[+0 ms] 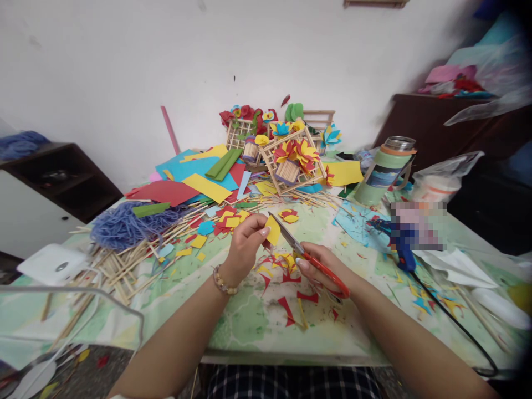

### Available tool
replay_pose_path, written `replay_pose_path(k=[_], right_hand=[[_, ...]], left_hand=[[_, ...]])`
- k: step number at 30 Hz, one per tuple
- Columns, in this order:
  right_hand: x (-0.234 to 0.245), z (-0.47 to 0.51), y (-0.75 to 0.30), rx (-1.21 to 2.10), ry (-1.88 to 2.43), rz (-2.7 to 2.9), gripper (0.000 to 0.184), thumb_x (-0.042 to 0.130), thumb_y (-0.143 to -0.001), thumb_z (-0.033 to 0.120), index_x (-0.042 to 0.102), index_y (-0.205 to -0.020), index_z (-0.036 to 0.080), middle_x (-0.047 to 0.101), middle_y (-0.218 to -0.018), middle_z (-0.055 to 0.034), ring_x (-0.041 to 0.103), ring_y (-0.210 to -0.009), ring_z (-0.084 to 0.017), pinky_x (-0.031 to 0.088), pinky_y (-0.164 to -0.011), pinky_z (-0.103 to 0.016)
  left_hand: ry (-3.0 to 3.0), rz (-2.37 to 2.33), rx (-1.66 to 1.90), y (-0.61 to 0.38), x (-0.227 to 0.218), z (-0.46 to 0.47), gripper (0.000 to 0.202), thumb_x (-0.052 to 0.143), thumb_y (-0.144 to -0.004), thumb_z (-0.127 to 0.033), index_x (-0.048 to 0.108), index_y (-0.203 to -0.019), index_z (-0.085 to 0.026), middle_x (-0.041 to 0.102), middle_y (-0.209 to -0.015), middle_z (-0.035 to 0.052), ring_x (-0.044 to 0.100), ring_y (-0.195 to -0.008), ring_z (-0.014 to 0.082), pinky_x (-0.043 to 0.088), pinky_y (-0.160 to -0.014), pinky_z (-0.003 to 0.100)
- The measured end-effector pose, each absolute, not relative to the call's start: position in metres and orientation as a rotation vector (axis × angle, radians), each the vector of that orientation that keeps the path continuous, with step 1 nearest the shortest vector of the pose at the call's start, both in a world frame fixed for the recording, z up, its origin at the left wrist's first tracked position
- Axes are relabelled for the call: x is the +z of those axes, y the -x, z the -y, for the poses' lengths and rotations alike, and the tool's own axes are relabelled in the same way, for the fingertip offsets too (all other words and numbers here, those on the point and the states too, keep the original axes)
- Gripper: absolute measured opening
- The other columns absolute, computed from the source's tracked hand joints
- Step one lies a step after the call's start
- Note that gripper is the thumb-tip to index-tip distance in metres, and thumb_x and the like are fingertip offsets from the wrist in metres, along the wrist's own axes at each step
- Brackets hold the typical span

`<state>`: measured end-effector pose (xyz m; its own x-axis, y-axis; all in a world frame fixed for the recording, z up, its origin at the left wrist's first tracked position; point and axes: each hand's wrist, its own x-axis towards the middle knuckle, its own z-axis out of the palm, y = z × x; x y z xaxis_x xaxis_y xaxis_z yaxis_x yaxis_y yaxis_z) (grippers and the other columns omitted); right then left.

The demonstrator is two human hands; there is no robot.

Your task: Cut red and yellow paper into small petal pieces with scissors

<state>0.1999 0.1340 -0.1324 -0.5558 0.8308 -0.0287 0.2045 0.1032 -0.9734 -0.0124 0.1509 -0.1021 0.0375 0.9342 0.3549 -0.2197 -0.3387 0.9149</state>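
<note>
Between the thumb and fingers of my left hand (246, 246) is a small piece of yellow paper (273, 230), with a bit of red showing beneath it. My right hand (326, 265) grips red-handled scissors (322, 271). Their metal blades point up and left, right beside the yellow paper's edge; I cannot tell whether they touch it. Below both hands lie red and yellow paper scraps (286, 310) on the green patterned tablecloth (245, 321). Just beyond my left hand are cut red and yellow paper pieces (226, 219).
Stick frames with paper flowers (293, 160) stand at the back, near coloured paper sheets (166, 192). Blue-purple yarn (128, 224) and thin wooden sticks (120, 271) lie left. To the right are a green bottle (384, 172) and a blue glue gun (403, 249) with a black cord.
</note>
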Motion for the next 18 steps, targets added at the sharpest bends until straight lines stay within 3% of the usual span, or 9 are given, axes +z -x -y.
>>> replay_pose_path(k=[7, 12, 18], right_hand=[[-0.142, -0.135, -0.199, 1.536, 0.881, 1.703, 0.056, 0.067, -0.087, 0.075, 0.044, -0.085, 0.024, 0.044, -0.055, 0.0107, 0.038, -0.036, -0.007, 0.038, -0.034, -0.021], [-0.146, -0.135, -0.193, 1.513, 0.688, 1.520, 0.052, 0.062, -0.093, 0.072, 0.047, -0.085, 0.023, 0.049, -0.058, 0.0079, 0.041, -0.037, -0.008, 0.040, -0.034, -0.023], [-0.147, -0.142, -0.188, 1.356, 0.655, 1.388, 0.047, 0.070, -0.092, 0.064, 0.052, -0.082, 0.023, 0.050, -0.050, 0.0065, 0.047, -0.041, -0.012, 0.043, -0.043, -0.026]], left_hand=[[-1.314, -0.826, 1.506, 0.011, -0.103, -0.150, 0.023, 0.074, -0.077, -0.037, 0.062, -0.070, -0.018, 0.058, -0.061, -0.0027, 0.054, -0.049, 0.0096, 0.051, -0.047, 0.021], [-1.380, -0.801, 1.450, 0.006, -0.100, -0.147, 0.033, 0.079, -0.079, -0.047, 0.064, -0.077, -0.017, 0.057, -0.056, -0.0035, 0.052, -0.046, 0.0088, 0.046, -0.046, 0.020], [-1.487, -0.841, 1.309, -0.001, -0.107, -0.146, 0.045, 0.081, -0.079, -0.057, 0.065, -0.073, -0.016, 0.059, -0.066, -0.0003, 0.053, -0.051, 0.0084, 0.046, -0.049, 0.021]])
